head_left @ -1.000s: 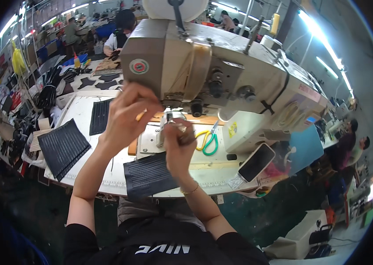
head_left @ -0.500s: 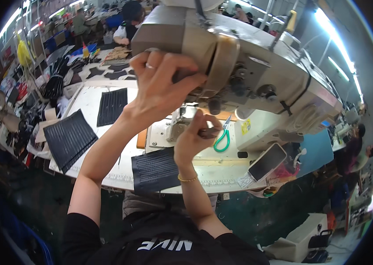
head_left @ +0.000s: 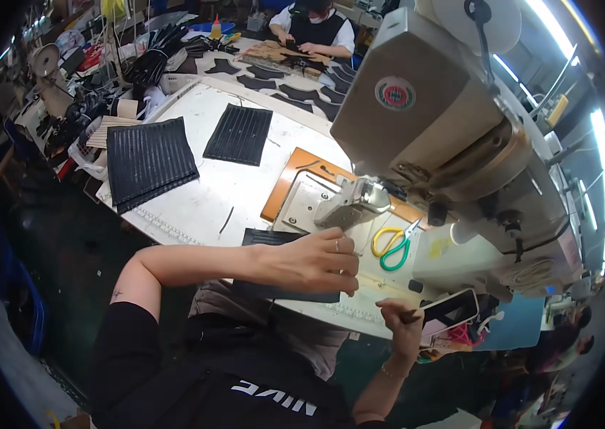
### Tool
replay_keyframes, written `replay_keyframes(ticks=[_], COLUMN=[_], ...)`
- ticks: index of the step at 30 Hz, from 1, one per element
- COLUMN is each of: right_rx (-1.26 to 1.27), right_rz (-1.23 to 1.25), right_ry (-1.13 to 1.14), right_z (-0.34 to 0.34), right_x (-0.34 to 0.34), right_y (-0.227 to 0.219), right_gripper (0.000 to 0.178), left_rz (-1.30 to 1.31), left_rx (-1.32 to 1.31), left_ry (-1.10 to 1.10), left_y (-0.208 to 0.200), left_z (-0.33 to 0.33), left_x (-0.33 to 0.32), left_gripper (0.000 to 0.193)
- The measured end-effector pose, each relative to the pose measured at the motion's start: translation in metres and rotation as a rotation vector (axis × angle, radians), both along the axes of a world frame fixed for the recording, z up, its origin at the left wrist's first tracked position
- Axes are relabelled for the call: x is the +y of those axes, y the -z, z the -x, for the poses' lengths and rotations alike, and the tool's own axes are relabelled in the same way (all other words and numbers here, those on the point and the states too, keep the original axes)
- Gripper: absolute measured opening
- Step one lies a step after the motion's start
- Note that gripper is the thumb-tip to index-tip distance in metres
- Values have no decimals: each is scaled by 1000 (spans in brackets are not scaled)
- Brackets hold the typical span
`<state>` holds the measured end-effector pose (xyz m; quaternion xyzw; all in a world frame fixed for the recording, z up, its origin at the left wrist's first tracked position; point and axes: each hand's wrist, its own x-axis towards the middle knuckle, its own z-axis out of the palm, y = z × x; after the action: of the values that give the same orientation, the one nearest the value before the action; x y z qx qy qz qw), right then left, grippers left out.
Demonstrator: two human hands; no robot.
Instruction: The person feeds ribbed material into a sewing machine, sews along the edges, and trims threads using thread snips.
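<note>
My left hand [head_left: 309, 263] is over a black ribbed panel [head_left: 268, 237] at the table's front edge, fingers loosely bent and apart. Nothing shows in it; whether it touches the panel I cannot tell. To the right, beside the phone, my right hand [head_left: 404, 330] is closed on a small dark object [head_left: 410, 315] whose kind is unclear. Ahead stands the sewing machine [head_left: 417, 107], its metal bed arm [head_left: 352, 201] beneath the head. Scissors [head_left: 393, 247] with yellow and green handles lie right of that arm.
Two more stacks of black ribbed panels, one at the left [head_left: 150, 163] and one farther back [head_left: 238, 134], lie on the white table [head_left: 206, 179]. A phone [head_left: 452, 312] rests at the right edge. Across the table a person [head_left: 313, 32] handles pieces among dark cut shapes.
My left hand has come down from the machine head to the front panel. My right hand has moved away from the needle area toward the phone. The view has shifted.
</note>
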<state>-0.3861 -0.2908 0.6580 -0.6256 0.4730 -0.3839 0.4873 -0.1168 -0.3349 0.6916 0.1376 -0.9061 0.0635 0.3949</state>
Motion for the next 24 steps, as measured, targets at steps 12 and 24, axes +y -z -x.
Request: replay_keyframes(ticks=[12,24], right_rx=[462,262], right_rz=[930,881], right_ry=[220,398], right_z=[-72,-86], right_x=[-53,-73], right_y=[-58,-37], right_gripper=[20,22], left_rz=[-286,-265], left_rx=[556,635], left_ry=[-468,-472], left_y=[-27,-37], left_z=[-3,2], left_x=[-25,-24], left_gripper=[15,13])
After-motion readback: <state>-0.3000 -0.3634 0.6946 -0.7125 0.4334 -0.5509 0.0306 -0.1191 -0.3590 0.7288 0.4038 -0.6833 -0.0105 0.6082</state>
